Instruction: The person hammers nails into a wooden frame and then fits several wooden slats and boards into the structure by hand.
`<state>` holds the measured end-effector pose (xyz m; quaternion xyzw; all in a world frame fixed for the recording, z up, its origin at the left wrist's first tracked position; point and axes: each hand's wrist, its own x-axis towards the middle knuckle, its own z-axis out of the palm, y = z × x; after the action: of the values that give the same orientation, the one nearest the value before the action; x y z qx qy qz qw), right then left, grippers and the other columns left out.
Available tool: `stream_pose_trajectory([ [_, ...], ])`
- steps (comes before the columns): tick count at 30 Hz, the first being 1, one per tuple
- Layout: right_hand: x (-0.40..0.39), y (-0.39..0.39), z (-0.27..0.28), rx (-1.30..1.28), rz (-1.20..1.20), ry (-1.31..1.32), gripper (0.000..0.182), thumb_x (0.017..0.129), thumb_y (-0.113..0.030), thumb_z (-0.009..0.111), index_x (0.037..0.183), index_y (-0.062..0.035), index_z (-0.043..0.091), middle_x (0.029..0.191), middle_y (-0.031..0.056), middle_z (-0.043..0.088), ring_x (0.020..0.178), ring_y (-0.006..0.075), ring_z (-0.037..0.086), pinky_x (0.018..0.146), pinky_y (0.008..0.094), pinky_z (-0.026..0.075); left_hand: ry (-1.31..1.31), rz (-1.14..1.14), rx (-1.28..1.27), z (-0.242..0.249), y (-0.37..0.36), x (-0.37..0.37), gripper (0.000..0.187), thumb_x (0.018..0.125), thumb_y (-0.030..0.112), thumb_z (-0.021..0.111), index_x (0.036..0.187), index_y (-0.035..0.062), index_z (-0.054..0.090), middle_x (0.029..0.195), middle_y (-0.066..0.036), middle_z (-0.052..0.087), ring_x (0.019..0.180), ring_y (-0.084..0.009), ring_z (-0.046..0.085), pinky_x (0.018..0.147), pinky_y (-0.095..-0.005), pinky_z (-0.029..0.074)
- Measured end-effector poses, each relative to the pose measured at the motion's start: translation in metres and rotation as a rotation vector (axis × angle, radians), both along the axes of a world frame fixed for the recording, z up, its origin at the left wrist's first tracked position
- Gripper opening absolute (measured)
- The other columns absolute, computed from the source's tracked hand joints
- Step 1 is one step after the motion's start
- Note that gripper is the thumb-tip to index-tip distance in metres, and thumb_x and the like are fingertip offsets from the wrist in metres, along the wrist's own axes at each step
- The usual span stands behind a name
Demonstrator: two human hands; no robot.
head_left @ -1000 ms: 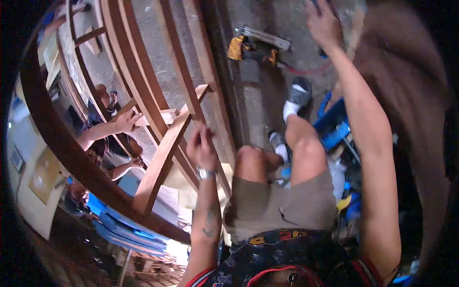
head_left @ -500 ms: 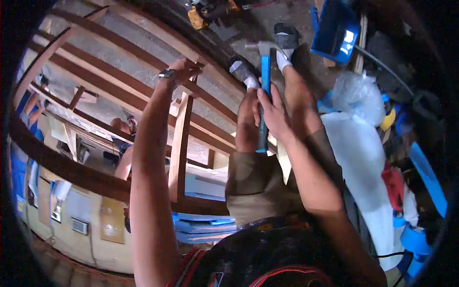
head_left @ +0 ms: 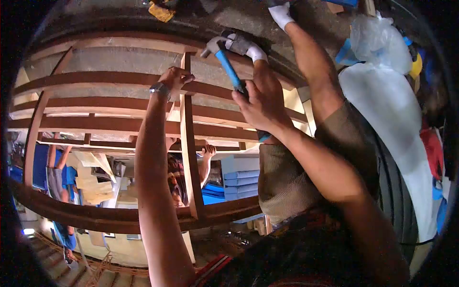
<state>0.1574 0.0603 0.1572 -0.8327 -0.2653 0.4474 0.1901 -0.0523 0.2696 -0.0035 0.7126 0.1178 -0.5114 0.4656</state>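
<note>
My right hand [head_left: 260, 103] is wrapped round the lower part of a claw hammer [head_left: 228, 69] with a blue handle; its metal head lies up and to the left, over my shod foot. My left hand [head_left: 174, 80], with a watch at the wrist, is at a crossing of a long rail and an upright in the brown wooden frame [head_left: 114, 79]. Its fingers are pinched together there; whether a small thing is between them cannot be made out. A lighter upright [head_left: 187, 143] runs down from that crossing.
Behind the frame a co-worker's hand [head_left: 208, 151] touches a rail. Another person [head_left: 58, 165] stands at the far left. Blue stacked sheets [head_left: 241, 184] are beyond the frame. White padding [head_left: 387, 115] and a clear plastic bag [head_left: 382, 40] are at the right.
The view has turned and the frame now lies more level. The hammer has tilted, its head now toward the upper left. My left hand remains at the frame. The co-worker behind shows differently.
</note>
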Motion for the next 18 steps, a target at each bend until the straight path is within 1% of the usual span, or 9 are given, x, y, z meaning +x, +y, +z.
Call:
stream_pose_trajectory([
  [1, 0.006, 0.015, 0.012, -0.123, -0.051, 0.154, 0.030, 0.073, -0.021, 0.069, 0.094, -0.0031, 0.059, 0.116, 0.0241, 0.044, 0.098, 0.0380, 0.051, 0.076, 0.0471, 0.044, -0.015, -0.006, 0.004, 0.002, 0.000, 0.002, 0.027, 0.084, 0.032, 0.062, 0.096, 0.0093, 0.069, 0.091, -0.014, 0.067, 0.084, -0.0266, 0.064, 0.077, -0.0365, 0.050],
  [3, 0.009, 0.019, 0.017, -0.218, -0.121, 0.309, 0.030, 0.075, -0.024, 0.066, 0.094, -0.0037, 0.057, 0.110, 0.0254, 0.045, 0.095, 0.0409, 0.050, 0.075, 0.0489, 0.043, -0.046, -0.019, 0.011, 0.007, -0.001, 0.005, 0.028, 0.084, 0.033, 0.062, 0.097, 0.0094, 0.069, 0.094, -0.014, 0.066, 0.086, -0.0271, 0.063, 0.079, -0.0361, 0.050],
  [5, 0.008, 0.016, 0.010, -0.158, -0.153, 0.302, 0.031, 0.081, -0.027, 0.059, 0.101, -0.0047, 0.052, 0.093, 0.0242, 0.051, 0.081, 0.0404, 0.055, 0.067, 0.0488, 0.044, 0.227, 0.026, 0.128, 0.033, -0.003, 0.043, 0.027, 0.084, 0.032, 0.061, 0.097, 0.0093, 0.069, 0.096, -0.014, 0.066, 0.087, -0.0275, 0.063, 0.080, -0.0362, 0.050],
  [7, 0.003, 0.015, 0.003, -0.092, -0.187, 0.302, 0.032, 0.088, -0.030, 0.051, 0.108, -0.0056, 0.046, 0.076, 0.0229, 0.058, 0.068, 0.0398, 0.059, 0.058, 0.0486, 0.045, 0.158, 0.016, 0.032, 0.022, 0.001, 0.032, 0.027, 0.084, 0.032, 0.061, 0.097, 0.0092, 0.069, 0.098, -0.013, 0.066, 0.089, -0.0274, 0.062, 0.081, -0.0359, 0.050],
  [9, -0.003, 0.014, 0.000, -0.066, -0.181, 0.260, 0.032, 0.092, -0.032, 0.046, 0.112, -0.0066, 0.043, 0.068, 0.0219, 0.061, 0.061, 0.0394, 0.062, 0.053, 0.0485, 0.046, 0.150, 0.000, 0.008, 0.023, 0.001, 0.030, 0.027, 0.084, 0.032, 0.062, 0.096, 0.0089, 0.069, 0.098, -0.013, 0.065, 0.090, -0.0273, 0.062, 0.081, -0.0358, 0.049],
  [10, -0.007, 0.016, -0.002, -0.068, -0.160, 0.214, 0.032, 0.093, -0.033, 0.045, 0.112, -0.0070, 0.043, 0.068, 0.0215, 0.061, 0.061, 0.0391, 0.062, 0.053, 0.0485, 0.046, 0.169, -0.014, 0.036, 0.027, 0.000, 0.037, 0.027, 0.083, 0.032, 0.062, 0.095, 0.0087, 0.069, 0.097, -0.013, 0.066, 0.090, -0.0272, 0.062, 0.081, -0.0358, 0.049],
  [12, -0.022, 0.020, -0.013, -0.380, -0.310, 0.618, 0.033, 0.094, -0.036, 0.042, 0.111, -0.0086, 0.044, 0.068, 0.0209, 0.062, 0.062, 0.0393, 0.062, 0.053, 0.0491, 0.047, 0.196, -0.014, 0.064, 0.030, 0.000, 0.041, 0.027, 0.083, 0.032, 0.063, 0.094, 0.0085, 0.070, 0.096, -0.014, 0.066, 0.090, -0.0273, 0.062, 0.080, -0.0361, 0.049],
  [15, -0.020, 0.012, -0.017, -0.437, -0.111, 0.807, 0.033, 0.094, -0.037, 0.041, 0.111, -0.0089, 0.043, 0.068, 0.0208, 0.061, 0.063, 0.0395, 0.062, 0.053, 0.0494, 0.047, 0.229, 0.039, 0.042, 0.028, 0.000, 0.040, 0.027, 0.083, 0.033, 0.063, 0.092, 0.0086, 0.070, 0.096, -0.014, 0.065, 0.090, -0.0279, 0.062, 0.081, -0.0371, 0.049],
  [18, -0.021, 0.011, -0.018, -0.382, -0.269, 0.729, 0.034, 0.093, -0.038, 0.042, 0.110, -0.0085, 0.043, 0.068, 0.0208, 0.061, 0.064, 0.0397, 0.062, 0.054, 0.0502, 0.047, 0.219, 0.083, 0.003, 0.024, 0.002, 0.034, 0.028, 0.082, 0.034, 0.063, 0.092, 0.0086, 0.070, 0.095, -0.014, 0.065, 0.089, -0.0287, 0.061, 0.082, -0.0379, 0.049],
])
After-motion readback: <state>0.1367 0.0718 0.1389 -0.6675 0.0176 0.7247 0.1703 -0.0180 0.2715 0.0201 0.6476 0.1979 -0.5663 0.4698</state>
